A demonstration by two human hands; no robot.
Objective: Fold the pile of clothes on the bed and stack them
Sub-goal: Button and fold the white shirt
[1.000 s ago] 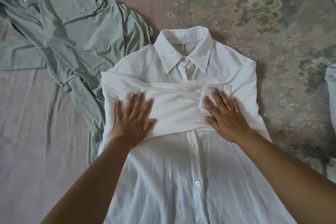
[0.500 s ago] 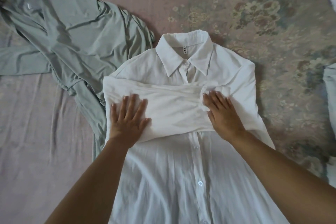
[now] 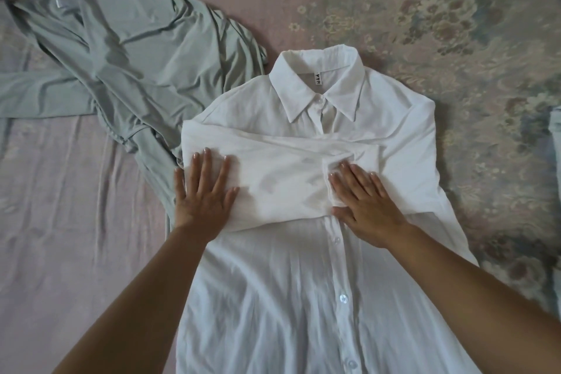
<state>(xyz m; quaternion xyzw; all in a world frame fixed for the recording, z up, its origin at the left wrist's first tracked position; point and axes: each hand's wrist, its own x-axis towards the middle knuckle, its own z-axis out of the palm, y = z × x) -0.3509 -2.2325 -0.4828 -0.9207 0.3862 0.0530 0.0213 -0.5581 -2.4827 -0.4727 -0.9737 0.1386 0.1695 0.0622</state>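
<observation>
A white button-up shirt (image 3: pixel 273 276) lies front up on the bed, collar away from me. Both its sleeves (image 3: pixel 282 182) are folded across the chest. My left hand (image 3: pixel 204 191) presses flat on the left end of the folded sleeves, fingers spread and straight. My right hand (image 3: pixel 364 200) lies flat over the sleeve cuff near the button placket, fingers straight. A crumpled grey-green garment (image 3: pixel 127 48) lies unfolded at the upper left, its edge tucked under the shirt's left side.
The bed is covered by a pale pink sheet (image 3: pixel 60 206) on the left and a floral bedspread (image 3: pixel 455 24) on the right. A pale fabric edge (image 3: pixel 556 30) shows at the far right border.
My right hand slid slightly leftward and down over the cuff. My left hand stayed pressed on the sleeves. The view shifted a little.
</observation>
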